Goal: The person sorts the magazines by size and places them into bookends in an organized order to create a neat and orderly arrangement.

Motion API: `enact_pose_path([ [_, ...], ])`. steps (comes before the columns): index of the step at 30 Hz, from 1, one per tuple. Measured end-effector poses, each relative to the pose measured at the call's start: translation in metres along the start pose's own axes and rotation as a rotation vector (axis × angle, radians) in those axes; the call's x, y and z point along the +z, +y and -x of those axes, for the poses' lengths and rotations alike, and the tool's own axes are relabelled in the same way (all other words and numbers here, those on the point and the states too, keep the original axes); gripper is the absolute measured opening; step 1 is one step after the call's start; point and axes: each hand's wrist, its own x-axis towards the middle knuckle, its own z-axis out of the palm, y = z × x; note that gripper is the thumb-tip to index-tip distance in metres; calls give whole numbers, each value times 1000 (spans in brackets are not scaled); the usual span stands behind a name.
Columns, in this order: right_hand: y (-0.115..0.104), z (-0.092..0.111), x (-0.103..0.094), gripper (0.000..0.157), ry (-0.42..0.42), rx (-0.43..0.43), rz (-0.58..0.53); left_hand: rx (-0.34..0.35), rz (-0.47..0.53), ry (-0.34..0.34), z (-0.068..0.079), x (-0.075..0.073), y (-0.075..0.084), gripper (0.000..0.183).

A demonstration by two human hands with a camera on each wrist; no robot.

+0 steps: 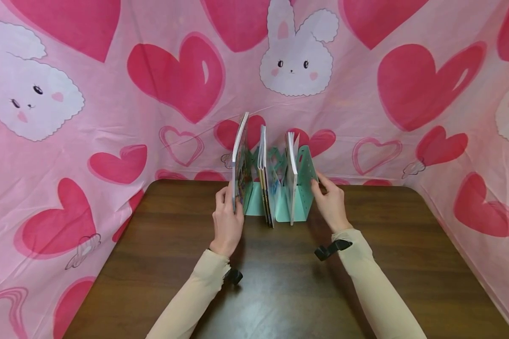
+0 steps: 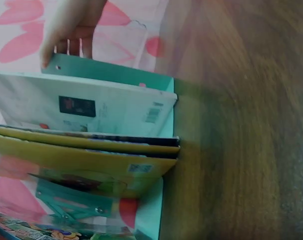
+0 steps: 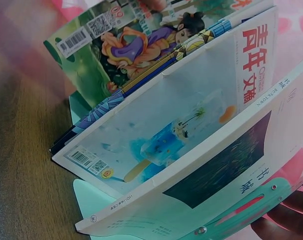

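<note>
A mint-green expandable book rack (image 1: 283, 215) holds upright magazines. My left hand (image 1: 227, 221) pinches a colourful magazine (image 1: 242, 176) at the rack's left end. The thumb lies on its illustrated cover (image 3: 136, 50) in the right wrist view. My right hand (image 1: 332, 201) grips the rack's right end plate (image 1: 307, 183); in the left wrist view its fingers (image 2: 74, 45) go behind that plate. Between the hands stand yellow-backed magazines (image 2: 81, 155), a pale magazine with a popsicle cover (image 3: 166, 115), and a white magazine (image 3: 241, 165) beside the right plate.
The rack stands near the far edge of a brown wooden table (image 1: 271, 292). A pink cloth (image 1: 246, 101) with hearts and rabbits hangs right behind it and along both sides. Black straps (image 1: 332, 249) are on the wrists.
</note>
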Motion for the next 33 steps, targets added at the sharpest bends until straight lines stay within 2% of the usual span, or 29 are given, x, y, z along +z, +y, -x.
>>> enact_pose_path([
  [5,1,0,1,43,-2,-3,6,-10,21,8,1,8,-6,67],
  [12,0,0,2,44,-7,-2,-5,16,14,68,4,18,-16,65],
  [18,0,0,2,44,-11,4,-9,2,17,74,5,23,-20,65],
  [24,1,0,1,44,-6,8,-9,-29,16,73,5,25,-20,59],
  [29,0,-1,0,44,-7,11,-5,-86,-6,62,6,26,-17,52],
  [33,-1,0,0,45,-13,15,2,-136,0,45,6,26,-15,54],
])
